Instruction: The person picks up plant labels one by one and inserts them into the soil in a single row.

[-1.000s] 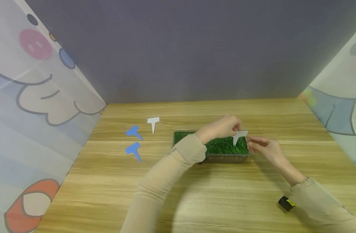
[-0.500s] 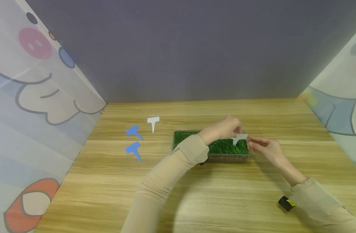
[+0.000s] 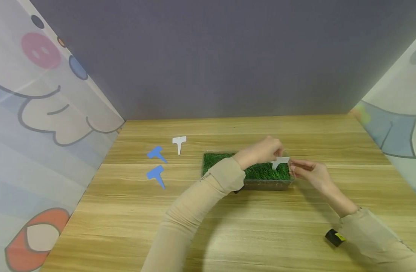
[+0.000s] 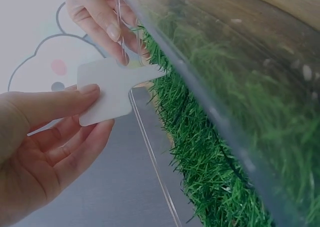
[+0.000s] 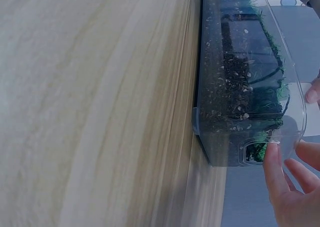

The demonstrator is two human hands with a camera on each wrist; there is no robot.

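Note:
My left hand pinches the broad head of a white T-shaped plant label between thumb and fingers. Its narrow stem points down into the artificial grass, and the tip is hidden among the blades. The grass fills a long clear plastic box with dark, speckled material under it, seen through the wall in the right wrist view. At the box's right end, my right hand holds the corner, thumb and fingertips against the clear wall by a cutout. My left forearm covers part of the box in the head view.
Two blue plant labels and another white label lie on the wooden table left of the box. A small black cylinder with a yellow patch sits beside my right sleeve. A grey panel stands behind.
My left hand has lowered the white label slightly, so less of its stem shows above the grass. The right hand stays at the box's end.

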